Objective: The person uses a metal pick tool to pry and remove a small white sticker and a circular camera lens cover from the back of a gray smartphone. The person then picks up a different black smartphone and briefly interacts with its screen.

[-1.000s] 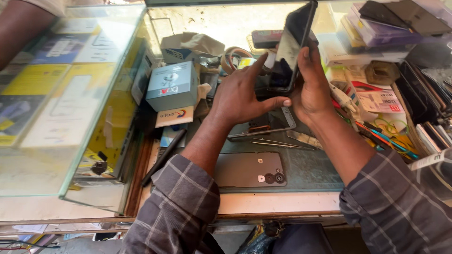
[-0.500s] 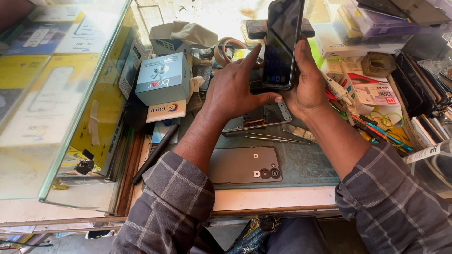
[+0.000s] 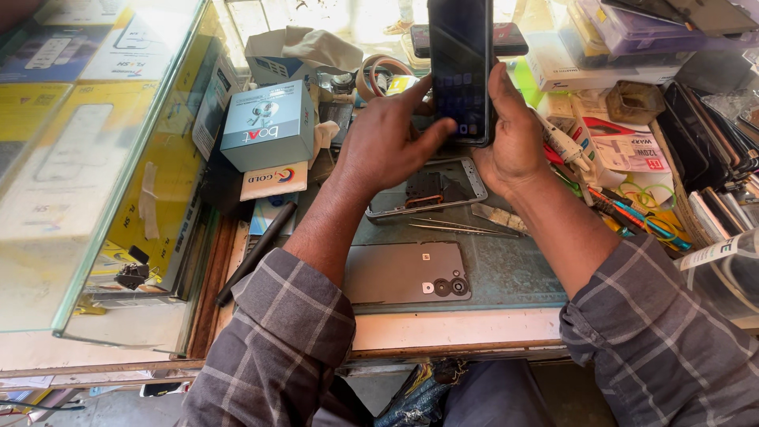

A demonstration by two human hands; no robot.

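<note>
Head view: dark phone [image 3: 461, 67] now stands upright, screen lit toward the wearer, where a second ago it was tilted back; so the work has gone from turning it over to checking the display. right hand [image 3: 514, 138] clamped on its right edge, left hand [image 3: 393, 138] steadies the lower left, thumb on the glass. Phone is glossy, flat, rounded corners. On the table [image 3: 506, 273], worn green surface: grey matte back cover [image 3: 407, 274] with round camera rings, opened phone frame [image 3: 427, 190], thin metal tweezers [image 3: 455, 227], blue cardboard box [image 3: 269, 126]
</note>
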